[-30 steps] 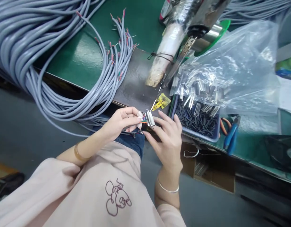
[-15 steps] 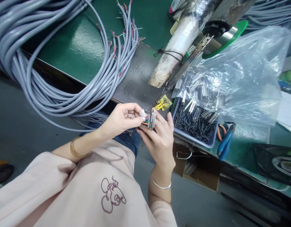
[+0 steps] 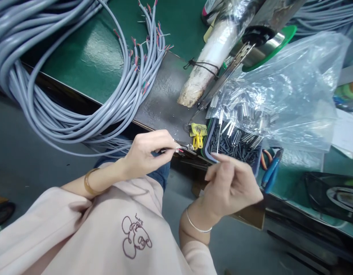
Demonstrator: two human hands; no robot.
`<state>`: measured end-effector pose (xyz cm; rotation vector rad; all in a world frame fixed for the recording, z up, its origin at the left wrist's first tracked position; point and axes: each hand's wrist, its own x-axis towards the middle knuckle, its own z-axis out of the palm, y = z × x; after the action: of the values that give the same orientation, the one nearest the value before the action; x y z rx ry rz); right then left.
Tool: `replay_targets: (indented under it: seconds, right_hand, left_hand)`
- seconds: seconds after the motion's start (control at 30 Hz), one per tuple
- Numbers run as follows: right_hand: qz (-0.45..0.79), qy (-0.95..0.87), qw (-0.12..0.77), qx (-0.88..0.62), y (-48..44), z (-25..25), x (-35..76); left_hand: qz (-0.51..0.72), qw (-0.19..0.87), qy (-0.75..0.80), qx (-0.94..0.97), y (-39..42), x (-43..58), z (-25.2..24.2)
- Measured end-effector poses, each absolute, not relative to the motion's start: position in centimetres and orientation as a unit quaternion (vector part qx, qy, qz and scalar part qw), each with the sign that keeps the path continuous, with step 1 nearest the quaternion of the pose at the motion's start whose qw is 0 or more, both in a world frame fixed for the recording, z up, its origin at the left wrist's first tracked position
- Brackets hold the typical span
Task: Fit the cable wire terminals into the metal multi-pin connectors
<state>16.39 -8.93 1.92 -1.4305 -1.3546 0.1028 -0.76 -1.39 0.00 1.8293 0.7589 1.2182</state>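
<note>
Red-tipped wire end (image 3: 180, 150), small and partly hidden, sits at the near edge of the bench (image 3: 102, 49), pinched between thumb and finger of my left hand (image 3: 150, 152); a yellow clip (image 3: 198, 142) is just beyond. My right hand (image 3: 233, 185) is half curled near the tray (image 3: 260, 156), too blurred to tell whether it grips the silvery strand (image 3: 218, 143) at its fingertips. I can't see this end joined; plenty of grey cables (image 3: 116, 114) with bare ends look left to do
</note>
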Motion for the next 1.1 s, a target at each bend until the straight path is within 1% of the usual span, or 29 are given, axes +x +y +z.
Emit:
replay_targets:
  seconds: [0.07, 0.13, 0.2, 0.3, 0.37, 0.47, 0.6, 0.67, 0.7, 0.77, 0.9, 1.0, 1.1]
  right_hand:
    - [0.117, -0.56, 0.495, -0.654, -8.3, 2.6, 16.1]
    - [0.21, -0.573, 0.435, -0.662, -7.5, 3.0, 15.9]
    - [0.267, -0.569, 0.422, -0.654, -7.0, 3.0, 15.8]
    - [0.292, -0.535, 0.473, -0.636, -6.8, 2.3, 15.8]
    - [0.31, -0.509, 0.509, -0.621, -7.0, 1.7, 15.8]
    - [0.364, -0.451, 0.549, -0.602, -7.3, 0.9, 15.7]
    - [0.452, -0.395, 0.582, -0.548, -6.9, 0.4, 15.4]
    - [0.457, -0.397, 0.582, -0.542, -6.8, 0.2, 15.3]
    - [0.44, -0.407, 0.579, -0.553, -6.7, 0.1, 15.3]
    - [0.37, -0.444, 0.563, -0.591, -6.9, -0.1, 15.3]
    - [0.152, -0.55, 0.512, -0.642, -7.8, 0.2, 15.4]
    - [0.002, -0.611, 0.49, -0.622, -8.4, 0.8, 15.6]
    - [-0.074, -0.691, 0.417, -0.586, -8.7, 1.5, 15.8]
  left_hand:
    - [0.491, 0.319, 0.251, 0.771, -1.5, -0.6, -0.3]
    - [0.501, 0.26, 0.211, 0.798, -1.6, -0.4, -0.5]
    - [0.513, 0.231, 0.19, 0.805, -1.7, -0.3, -0.7]
    - [0.52, 0.241, 0.208, 0.793, -1.9, -0.4, -0.9]
    - [0.523, 0.276, 0.218, 0.776, -2.0, -0.4, -0.9]
    - [0.538, 0.336, 0.193, 0.748, -2.1, -0.5, -1.0]
    - [0.551, 0.37, 0.161, 0.731, -1.9, -0.3, -1.2]
    - [0.557, 0.37, 0.159, 0.727, -1.7, -0.2, -1.3]
    - [0.56, 0.37, 0.162, 0.723, -1.6, -0.2, -1.3]
    - [0.558, 0.385, 0.178, 0.713, -1.5, 0.0, -1.4]
    - [0.528, 0.464, 0.229, 0.673, -1.6, 0.0, -1.2]
    - [0.527, 0.505, 0.244, 0.639, -1.6, -0.1, -1.1]
    - [0.525, 0.518, 0.242, 0.63, -1.6, -0.2, -1.1]
